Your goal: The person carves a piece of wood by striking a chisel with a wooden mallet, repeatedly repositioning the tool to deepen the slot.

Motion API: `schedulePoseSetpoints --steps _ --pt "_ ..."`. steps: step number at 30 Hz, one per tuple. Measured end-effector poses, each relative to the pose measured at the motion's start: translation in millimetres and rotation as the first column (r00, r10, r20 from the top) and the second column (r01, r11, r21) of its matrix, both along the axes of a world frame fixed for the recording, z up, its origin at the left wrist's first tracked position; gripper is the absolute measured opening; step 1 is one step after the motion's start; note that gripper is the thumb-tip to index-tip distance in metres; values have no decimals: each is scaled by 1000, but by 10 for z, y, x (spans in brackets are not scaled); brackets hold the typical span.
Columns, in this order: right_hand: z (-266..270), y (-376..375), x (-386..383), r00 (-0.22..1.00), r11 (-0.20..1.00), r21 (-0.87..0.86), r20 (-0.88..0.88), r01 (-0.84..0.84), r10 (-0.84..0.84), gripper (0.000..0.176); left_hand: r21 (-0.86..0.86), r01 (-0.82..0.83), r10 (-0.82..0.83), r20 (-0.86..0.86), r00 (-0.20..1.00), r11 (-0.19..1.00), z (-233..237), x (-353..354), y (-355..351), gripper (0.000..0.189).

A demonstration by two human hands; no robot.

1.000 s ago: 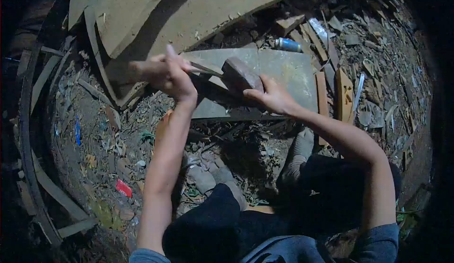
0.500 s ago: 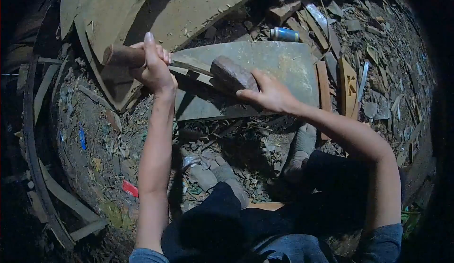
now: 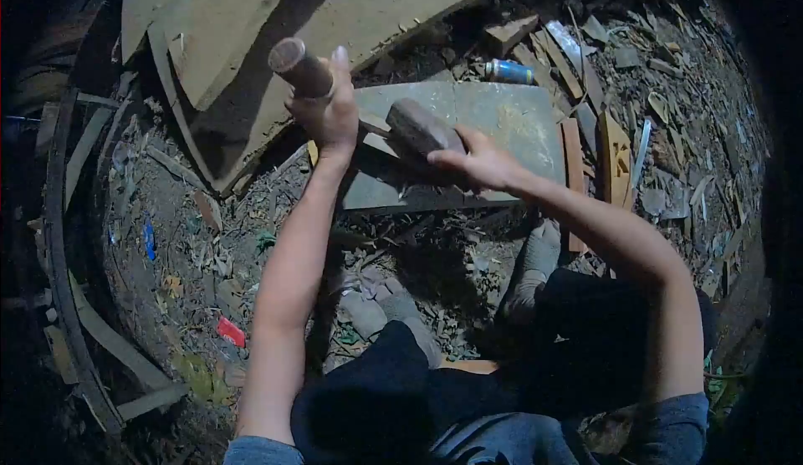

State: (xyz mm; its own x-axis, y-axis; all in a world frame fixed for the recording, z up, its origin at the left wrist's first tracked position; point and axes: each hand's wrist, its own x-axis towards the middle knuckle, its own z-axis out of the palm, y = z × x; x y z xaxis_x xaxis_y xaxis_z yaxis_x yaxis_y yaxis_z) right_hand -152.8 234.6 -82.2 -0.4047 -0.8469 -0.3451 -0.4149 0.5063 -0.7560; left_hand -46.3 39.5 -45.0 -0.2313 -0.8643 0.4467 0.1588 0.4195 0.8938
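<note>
My left hand (image 3: 328,126) is closed round a thick brown cylindrical wooden handle (image 3: 301,68), whose blunt end sticks up above the fist with the thumb raised beside it. The tool's working end is hidden behind the hand. In my right hand (image 3: 485,161) is a dark brown oblong block (image 3: 421,129), rough-looking, possibly wood or stone; it is tilted, its far end towards my left hand. A narrow pale strip (image 3: 378,133) shows between the fist and the block. Both hands are over a greyish flat board (image 3: 514,122).
Large curved wooden slabs (image 3: 393,5) lie at the top. A blue can (image 3: 510,71), a reddish wood strip (image 3: 574,181) and a carved yellowish piece (image 3: 617,160) lie to the right. Chips and scraps cover the ground. My feet are below the board, near a red wrapper (image 3: 231,331).
My left hand has moved right, towards the block, and the handle has swung more upright. The right hand and block have shifted only slightly. The view has moved a little.
</note>
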Motion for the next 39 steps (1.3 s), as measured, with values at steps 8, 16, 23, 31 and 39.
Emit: schedulePoseSetpoints --steps 8,16,23,31,39 --pt "1548 -471 33 995 648 -760 -95 -54 -29 63 -256 -57 85 102 991 965 -293 169 -152 15" --pt "1957 -450 357 679 854 -279 -725 -439 112 56 -392 -76 204 297 933 917 -767 351 -207 19" --pt "1793 -391 378 703 856 -263 -695 -445 151 63 -366 -115 225 274 935 923 -813 392 -214 17" --pt "410 -204 126 998 976 -220 -60 -4 -9 76 -32 105 -108 -127 986 994 -26 360 172 20" --pt "24 -45 60 998 1000 17 -58 -26 27 83 256 51 62 -414 908 965 341 435 -406 22"
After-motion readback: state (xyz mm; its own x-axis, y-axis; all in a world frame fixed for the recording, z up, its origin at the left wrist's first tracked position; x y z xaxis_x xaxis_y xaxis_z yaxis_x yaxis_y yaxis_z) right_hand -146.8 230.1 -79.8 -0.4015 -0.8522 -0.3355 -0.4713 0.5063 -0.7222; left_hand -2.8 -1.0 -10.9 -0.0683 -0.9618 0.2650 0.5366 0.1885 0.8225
